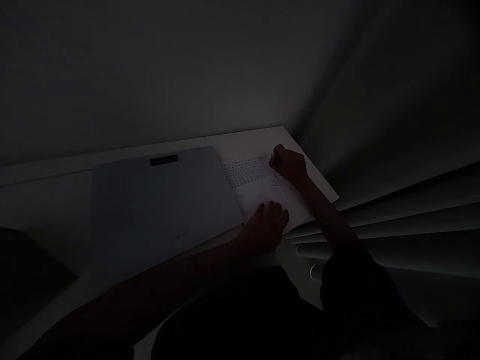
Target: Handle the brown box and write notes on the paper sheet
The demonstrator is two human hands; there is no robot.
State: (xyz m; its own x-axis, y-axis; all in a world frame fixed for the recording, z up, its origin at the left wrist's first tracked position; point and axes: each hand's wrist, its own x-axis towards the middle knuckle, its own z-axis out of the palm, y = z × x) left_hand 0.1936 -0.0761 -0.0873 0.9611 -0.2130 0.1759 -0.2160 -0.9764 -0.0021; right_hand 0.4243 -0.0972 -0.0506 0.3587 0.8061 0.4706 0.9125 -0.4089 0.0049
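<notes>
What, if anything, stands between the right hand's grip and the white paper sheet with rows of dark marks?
Nothing visible: the right hand's grip is at the right end of the rows of dark marks on the white paper sheet. The left hand is nearer the body, clear of those rows.

Cannot read the small rows of marks (245, 171) on the paper (258, 192) or the faint print (179, 235) on the grey-blue panel (157, 205), cannot tell shadow from object inside the curled right hand (291, 164), nor see beneath the left hand (264, 227), nor follow the white table (243, 138) past the left edge.
</notes>
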